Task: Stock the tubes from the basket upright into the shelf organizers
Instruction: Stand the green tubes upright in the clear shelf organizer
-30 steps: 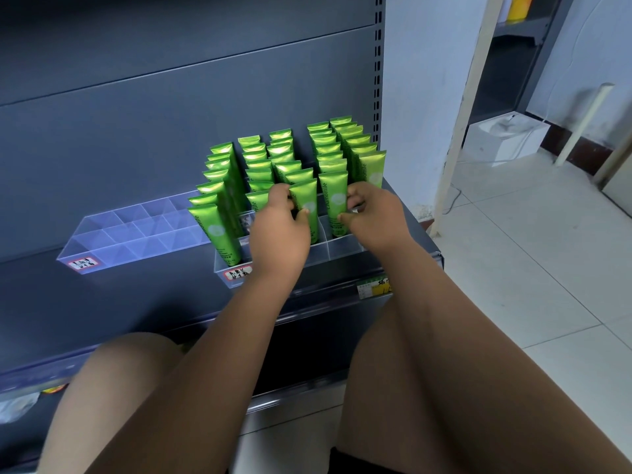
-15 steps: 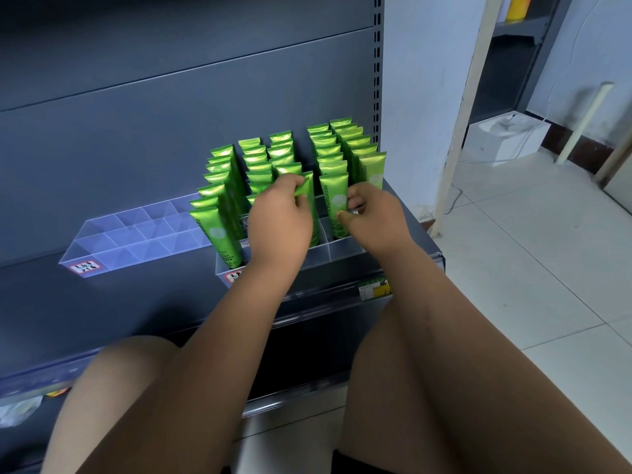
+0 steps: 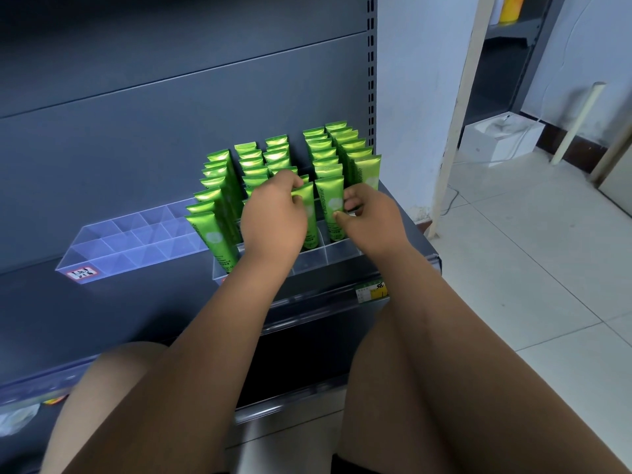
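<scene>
Several green tubes [image 3: 343,150] stand upright in rows inside a clear shelf organizer [image 3: 342,253] on the dark shelf. My left hand [image 3: 273,213] pinches the top of a front tube [image 3: 305,196] in the middle row. My right hand [image 3: 371,218] holds the neighbouring front tube [image 3: 329,200] between thumb and fingers. Both tubes stand upright in their slots. The organizer's front row of slots is partly hidden behind my hands. No basket is in view.
A second clear organizer [image 3: 136,239] with vacant compartments sits to the left on the same shelf. A price label [image 3: 371,290] marks the shelf rail. A white box [image 3: 501,138] and leaning poles stand on the tiled floor at right. My knees are below.
My left hand has risen from the tube's lower body to its top edge. My right hand has stayed on the neighbouring tube, shifting only slightly.
</scene>
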